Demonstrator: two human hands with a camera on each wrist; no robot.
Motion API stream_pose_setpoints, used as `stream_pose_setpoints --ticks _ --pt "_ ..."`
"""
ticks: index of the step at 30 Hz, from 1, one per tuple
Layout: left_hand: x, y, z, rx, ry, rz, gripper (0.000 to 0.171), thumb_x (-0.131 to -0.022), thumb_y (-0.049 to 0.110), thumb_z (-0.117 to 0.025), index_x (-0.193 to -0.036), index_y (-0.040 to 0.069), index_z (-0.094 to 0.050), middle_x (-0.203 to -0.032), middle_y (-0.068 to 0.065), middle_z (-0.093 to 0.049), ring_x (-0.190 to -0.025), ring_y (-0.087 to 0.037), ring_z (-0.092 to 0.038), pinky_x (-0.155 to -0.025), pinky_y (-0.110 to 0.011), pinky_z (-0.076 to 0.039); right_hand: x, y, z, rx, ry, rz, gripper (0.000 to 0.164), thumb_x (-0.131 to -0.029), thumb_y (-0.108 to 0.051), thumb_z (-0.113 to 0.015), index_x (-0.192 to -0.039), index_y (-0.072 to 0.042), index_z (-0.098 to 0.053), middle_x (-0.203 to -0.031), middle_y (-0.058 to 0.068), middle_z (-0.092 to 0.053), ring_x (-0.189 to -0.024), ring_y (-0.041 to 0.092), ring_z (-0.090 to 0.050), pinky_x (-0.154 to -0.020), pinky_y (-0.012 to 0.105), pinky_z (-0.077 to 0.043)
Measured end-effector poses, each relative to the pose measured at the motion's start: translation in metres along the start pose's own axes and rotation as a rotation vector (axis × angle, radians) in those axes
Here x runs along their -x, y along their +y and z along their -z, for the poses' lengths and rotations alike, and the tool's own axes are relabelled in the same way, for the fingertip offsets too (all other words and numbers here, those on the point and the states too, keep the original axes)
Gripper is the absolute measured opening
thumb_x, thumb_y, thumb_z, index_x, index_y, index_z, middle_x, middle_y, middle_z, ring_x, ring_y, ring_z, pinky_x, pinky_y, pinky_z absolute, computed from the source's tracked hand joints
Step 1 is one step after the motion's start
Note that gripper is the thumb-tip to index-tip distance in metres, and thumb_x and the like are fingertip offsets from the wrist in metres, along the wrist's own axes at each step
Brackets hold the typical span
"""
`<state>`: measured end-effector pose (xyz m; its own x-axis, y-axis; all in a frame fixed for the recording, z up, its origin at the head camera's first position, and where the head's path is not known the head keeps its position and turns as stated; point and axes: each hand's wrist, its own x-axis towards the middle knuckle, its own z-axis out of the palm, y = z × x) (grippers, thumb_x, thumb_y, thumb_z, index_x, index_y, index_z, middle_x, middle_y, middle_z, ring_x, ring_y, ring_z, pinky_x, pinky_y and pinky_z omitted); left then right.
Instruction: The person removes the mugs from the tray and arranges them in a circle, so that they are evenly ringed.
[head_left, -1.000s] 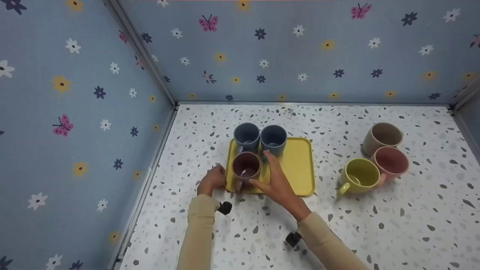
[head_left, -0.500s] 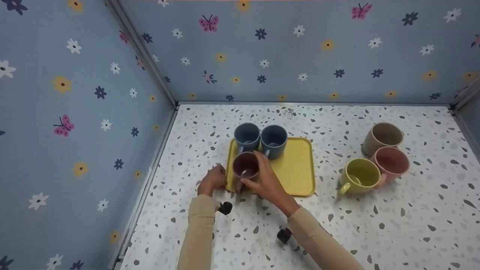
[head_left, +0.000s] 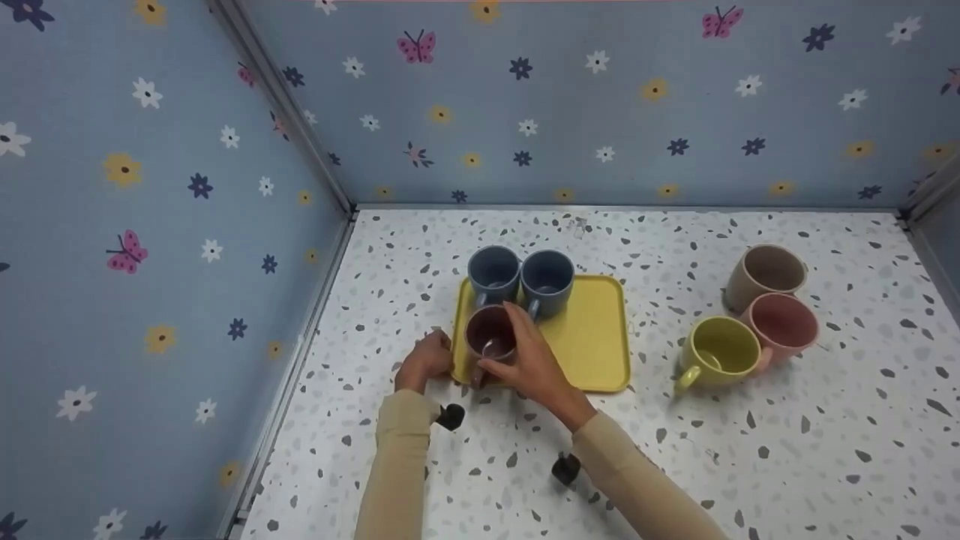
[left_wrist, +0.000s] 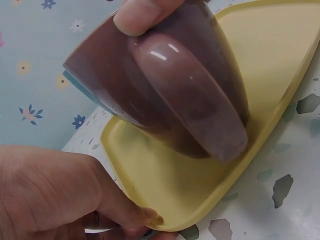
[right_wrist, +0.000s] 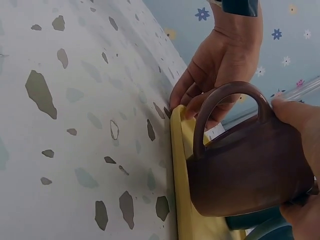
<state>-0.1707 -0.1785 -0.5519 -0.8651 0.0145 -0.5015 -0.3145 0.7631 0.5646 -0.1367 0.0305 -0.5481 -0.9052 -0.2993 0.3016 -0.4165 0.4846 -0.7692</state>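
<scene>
A brown-purple mug (head_left: pixel 484 330) stands upright at the front left of the yellow tray (head_left: pixel 592 337), its handle towards the person. My right hand (head_left: pixel 536 367) grips this mug from the right; in the left wrist view its thumb lies beside the top of the mug handle (left_wrist: pixel 195 100). At the tray's left side, my left hand (head_left: pixel 429 356) pinches the rim, with its thumb on the tray corner (left_wrist: pixel 165 215) and its fingers partly hidden below. Two blue mugs, one at the back left (head_left: pixel 493 270) and one beside it (head_left: pixel 551 289), stand just behind the brown mug.
Right of the tray, a beige mug (head_left: pixel 761 277), a pink mug (head_left: pixel 784 326) and a yellow mug (head_left: pixel 720 352) stand close together on the speckled white table (head_left: pixel 825 442). Flower-patterned panels (head_left: pixel 630 112) rise at the back and left.
My right hand has moved left from beside the right-hand blue mug and closed round the brown mug. The left hand stays at the tray's rim.
</scene>
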Motion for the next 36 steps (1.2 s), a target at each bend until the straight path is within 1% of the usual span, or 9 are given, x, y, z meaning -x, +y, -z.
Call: stream_pose_setpoints --ticks 4,6,12,17,23,27,31,36 --pt "0.000 0.000 0.000 0.003 -0.001 0.003 0.022 -0.078 0.003 -0.054 -0.100 0.006 -0.052 -0.101 -0.010 -0.057 -0.086 -0.023 -0.052 -0.074 -0.032 -0.043 0.004 0.000 0.000 0.021 0.024 0.012 0.094 -0.076 -0.040 -0.078 -0.149 -0.007 -0.028 -0.151 0.016 -0.033 -0.139 0.024 -0.034 -0.112 0.040 -0.030" --pt "0.000 0.000 -0.001 0.003 0.002 -0.001 0.022 -0.078 0.003 -0.055 -0.099 0.006 -0.052 -0.100 -0.010 -0.056 -0.086 -0.023 -0.052 -0.075 -0.032 -0.043 0.007 0.000 -0.001 0.027 0.039 0.020 0.095 -0.075 -0.041 -0.078 -0.149 -0.007 -0.028 -0.151 0.015 -0.033 -0.139 0.025 -0.034 -0.112 0.040 -0.030" --pt "0.001 0.000 -0.001 0.014 0.012 -0.020 0.023 -0.074 0.001 -0.058 -0.095 0.006 -0.051 -0.093 -0.009 -0.055 -0.080 -0.021 -0.051 -0.068 -0.029 -0.041 0.015 0.002 0.000 0.018 0.093 0.042 0.095 -0.073 -0.040 -0.080 -0.147 -0.005 -0.032 -0.150 0.014 -0.035 -0.139 0.026 -0.035 -0.111 0.037 -0.031" --pt "0.002 0.000 -0.001 0.035 0.012 -0.021 0.020 -0.074 0.000 -0.056 -0.092 0.007 -0.050 -0.087 -0.007 -0.053 -0.075 -0.020 -0.050 -0.063 -0.027 -0.039 0.022 0.003 0.002 0.022 0.129 0.057 0.094 -0.071 -0.041 -0.081 -0.145 -0.004 -0.036 -0.149 0.011 -0.038 -0.138 0.023 -0.037 -0.111 0.035 -0.032" --pt "0.002 0.000 -0.001 0.034 0.024 -0.029 0.022 -0.070 -0.005 -0.054 -0.087 0.007 -0.049 -0.083 -0.004 -0.051 -0.071 -0.019 -0.048 -0.059 -0.026 -0.038 0.027 -0.004 0.013 0.030 0.162 0.088 0.092 -0.071 -0.042 -0.081 -0.144 -0.006 -0.038 -0.147 0.011 -0.041 -0.135 0.023 -0.040 -0.109 0.038 -0.035" --pt "0.002 0.000 -0.001 0.043 0.009 0.003 0.021 -0.072 -0.004 -0.054 -0.089 0.008 -0.048 -0.082 -0.004 -0.050 -0.071 -0.019 -0.049 -0.059 -0.026 -0.038 0.029 -0.009 0.023 0.035 0.186 0.081 0.091 -0.071 -0.042 -0.082 -0.144 -0.008 -0.039 -0.145 0.012 -0.044 -0.134 0.022 -0.042 -0.108 0.038 -0.036" --pt "0.001 0.000 -0.001 0.048 -0.006 0.033 0.020 -0.075 -0.002 -0.055 -0.091 0.009 -0.048 -0.083 -0.004 -0.050 -0.073 -0.019 -0.049 -0.061 -0.027 -0.039 0.031 -0.010 0.032 0.048 0.248 0.090 0.090 -0.070 -0.040 -0.083 -0.142 -0.006 -0.042 -0.141 0.014 -0.047 -0.132 0.025 -0.044 -0.107 0.040 -0.037" --pt "0.000 0.000 -0.001 0.034 -0.003 0.027 0.021 -0.075 -0.001 -0.056 -0.093 0.008 -0.049 -0.086 -0.004 -0.051 -0.078 -0.019 -0.050 -0.067 -0.028 -0.039 0.032 -0.008 0.043 0.033 0.322 0.095 0.088 -0.069 -0.034 -0.085 -0.141 -0.004 -0.043 -0.141 0.012 -0.048 -0.130 0.024 -0.047 -0.107 0.037 -0.037"
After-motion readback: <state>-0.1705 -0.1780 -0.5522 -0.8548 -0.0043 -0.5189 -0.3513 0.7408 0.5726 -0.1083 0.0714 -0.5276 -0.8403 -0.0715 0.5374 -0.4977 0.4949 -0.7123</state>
